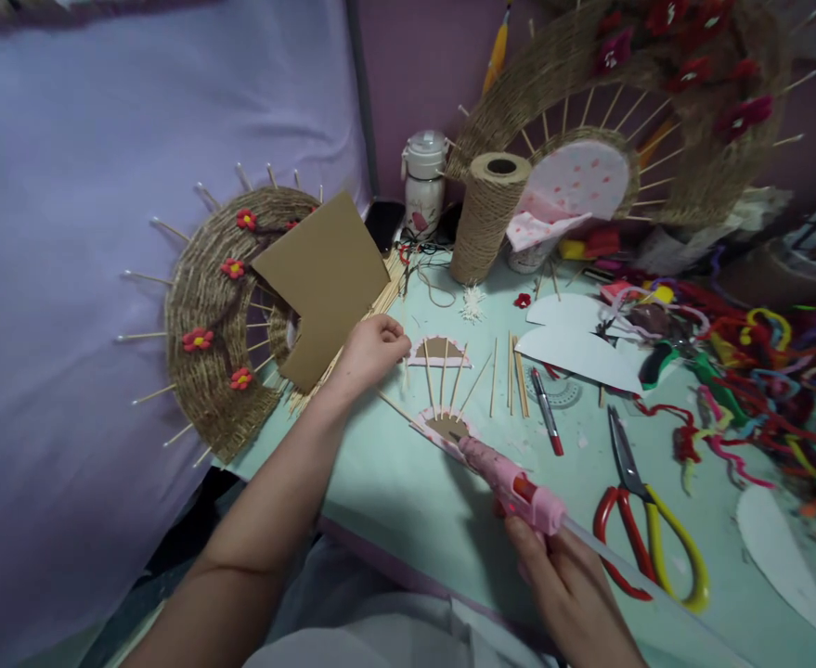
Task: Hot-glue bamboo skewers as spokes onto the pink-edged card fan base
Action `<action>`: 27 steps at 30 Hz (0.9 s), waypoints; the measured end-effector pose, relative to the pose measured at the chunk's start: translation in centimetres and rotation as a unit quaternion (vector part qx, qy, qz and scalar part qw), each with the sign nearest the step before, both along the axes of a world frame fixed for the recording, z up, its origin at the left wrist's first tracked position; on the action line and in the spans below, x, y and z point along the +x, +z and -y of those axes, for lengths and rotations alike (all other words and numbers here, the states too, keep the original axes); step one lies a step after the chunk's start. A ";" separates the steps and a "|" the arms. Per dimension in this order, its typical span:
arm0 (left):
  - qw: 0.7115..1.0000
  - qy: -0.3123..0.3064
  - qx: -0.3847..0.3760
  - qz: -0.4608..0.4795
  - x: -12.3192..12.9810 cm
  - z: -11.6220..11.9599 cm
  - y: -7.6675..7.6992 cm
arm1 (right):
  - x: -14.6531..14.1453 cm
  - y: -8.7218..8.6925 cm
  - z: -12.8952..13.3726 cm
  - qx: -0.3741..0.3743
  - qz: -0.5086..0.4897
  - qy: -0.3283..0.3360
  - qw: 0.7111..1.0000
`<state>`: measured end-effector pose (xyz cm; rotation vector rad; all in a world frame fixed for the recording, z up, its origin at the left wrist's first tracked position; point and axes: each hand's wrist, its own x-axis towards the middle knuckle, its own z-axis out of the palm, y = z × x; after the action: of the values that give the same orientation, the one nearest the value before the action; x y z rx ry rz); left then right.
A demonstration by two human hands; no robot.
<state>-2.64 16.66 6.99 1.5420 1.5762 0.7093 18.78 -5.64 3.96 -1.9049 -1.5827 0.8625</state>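
My right hand (567, 575) grips a pink glue gun (511, 478), with a long clear glue stick trailing out of its back. Its nozzle points at a small half-round cardboard piece (446, 425) edged in pink-dotted fabric. Thin wooden sticks (442, 376) fan up from that piece to a second fabric-edged cardboard half-round (442, 350). My left hand (376, 351) is closed, thumb and fingers pinched together beside the upper piece. A faint thin stick shows just below its fingertips; whether they hold it I cannot tell.
Loose sticks (519, 376), a marker (547, 413) and red-and-yellow scissors (634, 520) lie to the right, near white cutouts (575, 343) and tangled pipe cleaners (762, 371). Behind stand a twine spool (489, 218) and a bottle (425, 186). Woven fans (213, 306) and brown cardboard (330, 288) flank the table.
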 end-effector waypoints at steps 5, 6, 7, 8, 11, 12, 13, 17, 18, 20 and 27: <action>0.984 0.009 -0.059 0.167 0.3 0.2 -1.2 | -1.3 0.6 -0.9 -0.018 0.023 -0.005 1.000; 0.981 0.010 -0.062 0.183 0.2 0.3 -1.5 | -1.5 0.6 -1.0 -0.023 0.027 -0.005 0.999; 0.979 0.010 -0.062 0.195 0.1 0.4 -1.8 | -1.8 0.6 -1.2 -0.028 0.030 -0.005 0.999; 0.978 0.009 -0.059 0.202 -0.1 0.5 -2.0 | -2.0 0.5 -1.3 -0.033 0.033 -0.004 0.999; 0.980 0.005 -0.034 0.196 -0.4 0.8 -2.7 | -2.5 0.3 -1.7 -0.045 0.036 -0.002 0.998; 0.982 0.003 -0.024 0.188 -0.5 0.8 -2.9 | -2.6 0.3 -1.9 -0.046 0.036 0.001 0.998; 0.984 0.002 -0.016 0.179 -0.6 0.9 -3.0 | -2.7 0.3 -2.0 -0.046 0.035 0.003 0.998; 0.989 0.007 -0.006 0.147 -0.8 0.9 -3.1 | -2.9 0.3 -2.3 -0.043 0.048 0.009 0.998; 0.990 0.008 -0.005 0.140 -0.8 0.9 -3.1 | -2.9 0.3 -2.2 -0.041 0.054 0.007 0.998; 0.992 0.009 0.001 0.128 -0.8 0.9 -3.0 | -2.8 0.2 -2.1 -0.041 0.063 0.005 0.997; 0.994 0.011 0.014 0.109 -1.0 0.9 -3.1 | -2.8 0.4 -2.1 -0.042 0.077 0.014 0.996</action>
<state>-3.59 15.74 3.90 1.4172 1.4269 0.8833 15.99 -3.56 4.32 -2.0577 -1.6897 0.8226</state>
